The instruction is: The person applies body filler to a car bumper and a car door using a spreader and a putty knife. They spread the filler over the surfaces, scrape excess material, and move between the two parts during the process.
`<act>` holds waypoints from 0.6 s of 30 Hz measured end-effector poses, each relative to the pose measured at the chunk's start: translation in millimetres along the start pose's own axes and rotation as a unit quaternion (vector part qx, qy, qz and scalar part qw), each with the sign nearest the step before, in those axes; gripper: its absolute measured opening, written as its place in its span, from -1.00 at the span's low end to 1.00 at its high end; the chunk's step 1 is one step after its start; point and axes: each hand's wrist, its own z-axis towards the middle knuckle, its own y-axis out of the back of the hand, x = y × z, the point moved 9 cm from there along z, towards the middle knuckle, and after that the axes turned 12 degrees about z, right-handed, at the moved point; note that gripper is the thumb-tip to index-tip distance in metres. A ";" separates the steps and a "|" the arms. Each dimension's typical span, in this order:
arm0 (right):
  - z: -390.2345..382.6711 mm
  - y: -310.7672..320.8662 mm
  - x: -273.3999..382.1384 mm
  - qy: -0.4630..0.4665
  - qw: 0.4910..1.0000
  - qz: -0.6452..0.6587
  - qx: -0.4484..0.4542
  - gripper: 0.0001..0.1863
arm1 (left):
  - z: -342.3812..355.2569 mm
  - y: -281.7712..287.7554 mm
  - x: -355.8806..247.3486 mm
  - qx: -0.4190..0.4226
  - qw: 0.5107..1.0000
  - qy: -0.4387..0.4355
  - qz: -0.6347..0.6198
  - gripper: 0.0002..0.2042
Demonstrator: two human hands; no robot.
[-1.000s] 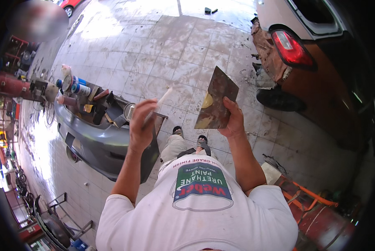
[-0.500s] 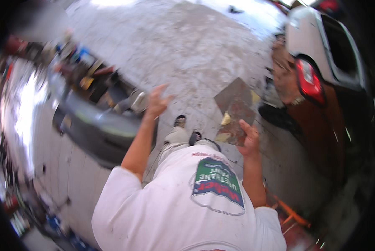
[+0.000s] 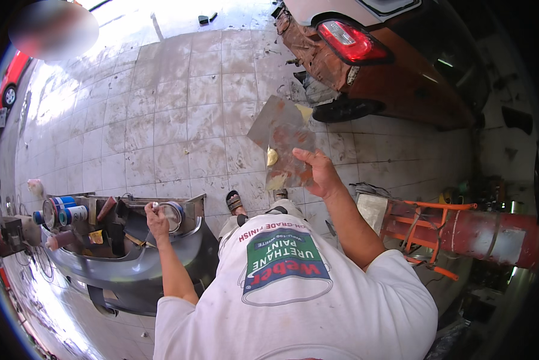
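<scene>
My right hand point(image 3: 320, 174) grips a flat mixing board point(image 3: 291, 138) by its near edge, thumb on top. The board is grey with reddish smears, and a dab of yellow putty point(image 3: 272, 157) sits on it, with more yellow along its edges. Off to the left, my left hand point(image 3: 157, 224) is closed, with a small white thing point(image 3: 156, 206) at its fingertips, too small to name. Beside those fingers stands an open can point(image 3: 173, 216) in the hollow of a grey car bumper point(image 3: 161, 264).
Blue-and-white cans point(image 3: 73, 214) and other items lie in the bumper. A brown car with a red tail light point(image 3: 350, 42) stands ahead right. At right is a red cylinder point(image 3: 491, 237) with an orange metal frame point(image 3: 443, 206). Tiled floor point(image 3: 203, 120) stretches ahead.
My view has swung left to right across the scene. The left hand, spread before, has come down to the can on the bumper and closed. The right hand still holds the board.
</scene>
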 end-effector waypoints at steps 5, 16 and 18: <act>1.2 -1.4 22.1 0.084 0.993 -0.035 -0.068 -0.59 | -9.7 9.6 -148.3 0.086 0.958 -0.017 -0.275 -0.69; 2.0 -27.3 49.9 0.271 0.957 -0.104 0.000 -0.69 | -121.8 60.2 -489.6 0.072 0.897 -0.416 -0.131 -0.83; -4.0 -27.9 56.7 0.281 0.949 -0.140 0.017 -0.68 | -125.1 54.4 -496.4 0.047 0.892 -0.439 -0.101 -0.82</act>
